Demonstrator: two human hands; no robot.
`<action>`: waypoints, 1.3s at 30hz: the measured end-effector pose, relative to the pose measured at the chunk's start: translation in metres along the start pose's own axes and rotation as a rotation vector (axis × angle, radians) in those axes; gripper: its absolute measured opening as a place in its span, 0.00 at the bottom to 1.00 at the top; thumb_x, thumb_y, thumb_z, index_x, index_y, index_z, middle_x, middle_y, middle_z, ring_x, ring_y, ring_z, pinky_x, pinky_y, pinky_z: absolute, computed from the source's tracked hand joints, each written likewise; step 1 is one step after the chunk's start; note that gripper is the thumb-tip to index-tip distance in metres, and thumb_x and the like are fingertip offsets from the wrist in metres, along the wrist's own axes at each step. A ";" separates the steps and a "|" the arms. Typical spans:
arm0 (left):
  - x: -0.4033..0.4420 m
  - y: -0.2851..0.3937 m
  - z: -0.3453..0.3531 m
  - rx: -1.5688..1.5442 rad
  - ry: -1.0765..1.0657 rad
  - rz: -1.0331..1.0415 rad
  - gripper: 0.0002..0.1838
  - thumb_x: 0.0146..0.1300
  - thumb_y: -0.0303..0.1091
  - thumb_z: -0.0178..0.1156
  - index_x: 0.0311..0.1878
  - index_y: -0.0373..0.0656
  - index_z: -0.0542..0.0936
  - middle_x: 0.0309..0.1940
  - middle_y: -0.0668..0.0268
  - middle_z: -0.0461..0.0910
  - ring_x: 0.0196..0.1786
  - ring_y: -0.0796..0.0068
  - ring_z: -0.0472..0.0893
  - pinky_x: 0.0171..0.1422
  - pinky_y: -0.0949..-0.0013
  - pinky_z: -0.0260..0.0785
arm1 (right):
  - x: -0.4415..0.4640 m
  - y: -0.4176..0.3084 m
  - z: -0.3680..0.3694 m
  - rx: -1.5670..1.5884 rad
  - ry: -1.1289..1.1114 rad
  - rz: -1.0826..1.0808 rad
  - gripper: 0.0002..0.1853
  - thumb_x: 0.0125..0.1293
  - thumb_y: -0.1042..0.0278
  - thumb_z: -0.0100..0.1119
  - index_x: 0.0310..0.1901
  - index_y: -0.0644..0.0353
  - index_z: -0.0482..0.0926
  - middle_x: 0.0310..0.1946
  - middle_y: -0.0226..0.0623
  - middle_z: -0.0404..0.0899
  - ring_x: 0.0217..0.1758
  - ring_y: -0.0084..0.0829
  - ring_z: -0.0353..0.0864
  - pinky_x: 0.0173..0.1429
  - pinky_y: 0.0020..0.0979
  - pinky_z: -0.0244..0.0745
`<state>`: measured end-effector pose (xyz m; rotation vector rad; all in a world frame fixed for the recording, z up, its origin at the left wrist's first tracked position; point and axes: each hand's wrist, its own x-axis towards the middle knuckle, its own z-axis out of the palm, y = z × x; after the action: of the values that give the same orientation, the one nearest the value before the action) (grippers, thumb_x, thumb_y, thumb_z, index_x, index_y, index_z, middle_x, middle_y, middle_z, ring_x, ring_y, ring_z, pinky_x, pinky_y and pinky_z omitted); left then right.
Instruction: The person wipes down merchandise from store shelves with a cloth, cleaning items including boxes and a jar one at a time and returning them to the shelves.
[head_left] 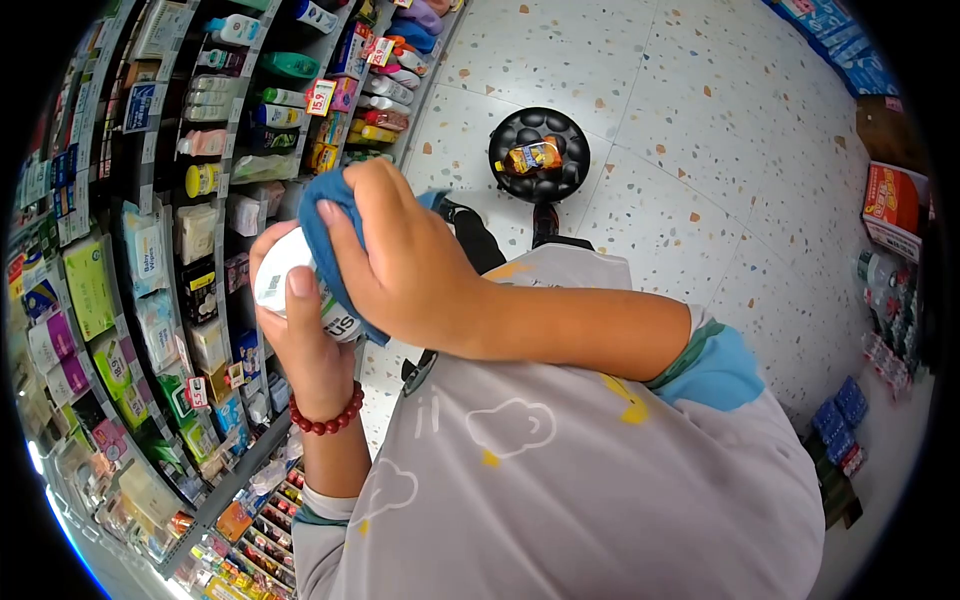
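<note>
A white round container (pixel 275 282) with a barcode on its pale end and dark lettering on its side is gripped in my left hand (pixel 315 345), the thumb lying along it. That wrist wears a red beaded bracelet (pixel 330 413). My right hand (pixel 405 245) is closed on a blue cloth (pixel 328 228), pressed against the container's upper and right side. The cloth hides part of the container and its lettering. Both hands are in front of my chest, near the shelves.
Shelves (pixel 165 240) packed with bottles, wipes and boxes run along the left. A black round stool-like object (pixel 513 188) stands on the speckled floor (pixel 690 190), holding a yellow-and-orange package (pixel 535 157). An orange-and-white box (pixel 893 210) and bottles (pixel 880 275) line the right edge.
</note>
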<state>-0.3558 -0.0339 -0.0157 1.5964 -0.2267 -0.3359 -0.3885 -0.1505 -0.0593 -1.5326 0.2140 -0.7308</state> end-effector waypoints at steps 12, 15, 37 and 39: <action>0.007 0.013 -0.006 -0.105 -0.055 -0.022 0.41 0.73 0.68 0.47 0.65 0.33 0.73 0.57 0.54 0.80 0.59 0.64 0.81 0.68 0.61 0.72 | -0.010 -0.013 -0.009 0.068 0.009 0.015 0.11 0.72 0.74 0.57 0.50 0.66 0.67 0.41 0.52 0.73 0.37 0.56 0.77 0.39 0.46 0.74; 0.013 0.005 -0.004 0.038 -0.058 0.009 0.41 0.77 0.65 0.42 0.68 0.31 0.71 0.60 0.53 0.79 0.60 0.63 0.80 0.70 0.61 0.69 | -0.001 -0.005 -0.014 -0.008 0.034 -0.062 0.11 0.72 0.75 0.58 0.50 0.66 0.67 0.40 0.51 0.72 0.36 0.55 0.77 0.38 0.45 0.74; 0.014 0.011 0.014 -0.052 0.001 0.044 0.53 0.64 0.72 0.58 0.73 0.30 0.63 0.62 0.55 0.77 0.62 0.67 0.79 0.68 0.62 0.72 | 0.008 -0.005 -0.010 -0.042 0.081 -0.091 0.12 0.69 0.75 0.60 0.49 0.69 0.69 0.41 0.51 0.72 0.35 0.51 0.78 0.35 0.40 0.75; 0.020 0.015 0.014 -0.122 0.001 -0.022 0.51 0.69 0.74 0.49 0.74 0.31 0.63 0.64 0.55 0.76 0.64 0.65 0.78 0.70 0.62 0.70 | 0.007 -0.017 -0.015 -0.006 0.073 -0.141 0.12 0.69 0.75 0.60 0.48 0.68 0.69 0.42 0.50 0.72 0.35 0.51 0.78 0.35 0.40 0.75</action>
<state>-0.3411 -0.0545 -0.0031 1.4800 -0.1849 -0.3589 -0.3965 -0.1648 -0.0416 -1.5393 0.1634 -0.8994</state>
